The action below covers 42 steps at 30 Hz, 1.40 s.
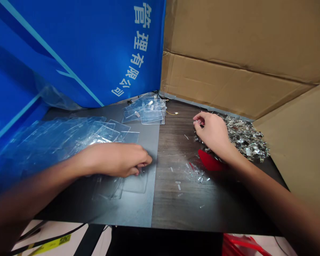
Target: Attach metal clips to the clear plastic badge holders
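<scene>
Since metal pieces [246, 137] likely demand pinching, my right hand [214, 131] curls narrowly; my left hand [122, 158] curls too, both holds unclear.

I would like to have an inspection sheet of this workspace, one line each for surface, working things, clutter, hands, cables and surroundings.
Surface: dark wood-grain tabletop, with a smooth grey section on the left.
Working things: clear, flat, rectangular plastic-looking pieces, overlapping at left, more at the back; heap of small, shiny, metallic-looking pieces at right.
Clutter: tiny clear slivers scattered right of centre; flat red piece, partly hidden by the right forearm.
Grips: left hand curled over clear pieces; right hand bent beside the heap; whether either holds something, cannot tell.
Cables: black cable below the front edge, left.
Surroundings: blue sheet with white characters; brown cardboard panels.
</scene>
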Available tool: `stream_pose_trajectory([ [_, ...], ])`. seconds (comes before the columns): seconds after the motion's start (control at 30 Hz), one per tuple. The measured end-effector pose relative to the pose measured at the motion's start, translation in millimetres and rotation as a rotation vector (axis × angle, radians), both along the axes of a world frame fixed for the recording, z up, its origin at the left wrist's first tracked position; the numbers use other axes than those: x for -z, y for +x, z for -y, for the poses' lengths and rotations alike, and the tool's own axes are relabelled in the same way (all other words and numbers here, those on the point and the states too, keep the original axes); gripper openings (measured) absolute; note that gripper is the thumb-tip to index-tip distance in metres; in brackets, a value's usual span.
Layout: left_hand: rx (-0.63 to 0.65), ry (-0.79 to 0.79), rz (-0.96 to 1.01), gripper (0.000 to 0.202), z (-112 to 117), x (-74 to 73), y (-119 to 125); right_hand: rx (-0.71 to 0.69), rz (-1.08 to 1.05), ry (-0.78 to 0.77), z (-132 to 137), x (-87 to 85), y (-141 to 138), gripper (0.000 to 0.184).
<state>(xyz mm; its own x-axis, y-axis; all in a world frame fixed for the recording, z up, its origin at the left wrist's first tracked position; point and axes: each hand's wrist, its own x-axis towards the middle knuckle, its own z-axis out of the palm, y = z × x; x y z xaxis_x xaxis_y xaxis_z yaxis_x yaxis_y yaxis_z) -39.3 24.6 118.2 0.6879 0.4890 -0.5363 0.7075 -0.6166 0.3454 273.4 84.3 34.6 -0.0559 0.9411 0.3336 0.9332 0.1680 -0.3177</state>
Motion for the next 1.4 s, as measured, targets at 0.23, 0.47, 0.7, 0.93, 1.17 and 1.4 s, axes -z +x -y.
stream_pose_trajectory([
  [0.23, -0.141, -0.155, 0.322, 0.02, -24.4, -20.9, -1.5, 0.001, -0.104, 0.069, 1.3, -7.2, -1.6, 0.031],
  [0.47, -0.471, -0.37, 0.633, 0.03, -34.6, 5.9, 13.6, -0.044, -0.32, 0.167, 13.5, -23.7, -11.7, 0.03],
  [0.7, -0.589, -0.416, 0.908, 0.025, -17.7, 32.5, 19.3, -0.183, -1.033, -0.334, 33.4, -10.8, -41.7, 0.026],
  [0.93, -0.477, 0.206, 1.105, 0.026, -4.6, 73.3, 20.5, -0.234, -1.45, -0.736, 57.4, 4.5, -74.9, 0.058],
  [1.17, -0.039, 0.769, 0.808, 0.018, -2.0, 96.5, -2.7, -0.46, -1.348, -0.929, 56.8, 0.5, -69.2, 0.031],
  [1.4, -0.389, 1.065, 0.929, 0.027, -1.9, 112.5, 5.0, -0.578, -1.083, -0.664, 61.9, 11.1, -69.9, 0.029],
])
